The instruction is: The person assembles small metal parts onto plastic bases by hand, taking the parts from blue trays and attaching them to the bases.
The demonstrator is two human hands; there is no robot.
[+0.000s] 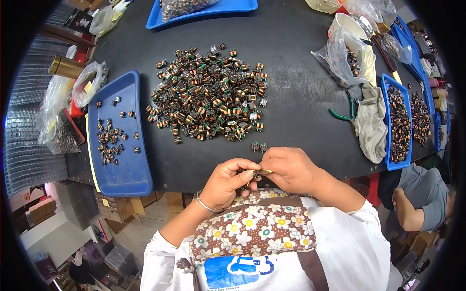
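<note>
My left hand (224,185) is closed at the table's front edge, with a small copper-wound coil (256,176) between thumb and fingers. More coils seem to be tucked in its palm, partly hidden by the fingers. My right hand (292,169) meets it from the right, pinching a thin yellowish piece (265,171) against the coil; its kind is too small to tell. Just beyond the hands stand two loose coils (259,147). Farther off lies a large pile of similar coils (206,97), copper, black and green.
To the left, a blue tray (121,182) holds scattered coils. Green-handled pliers (342,115) and a grey cloth (371,123) lie on the right, beside a full blue tray (408,131). Plastic bags (342,58) stand behind. Another person's arm (409,211) shows at far right.
</note>
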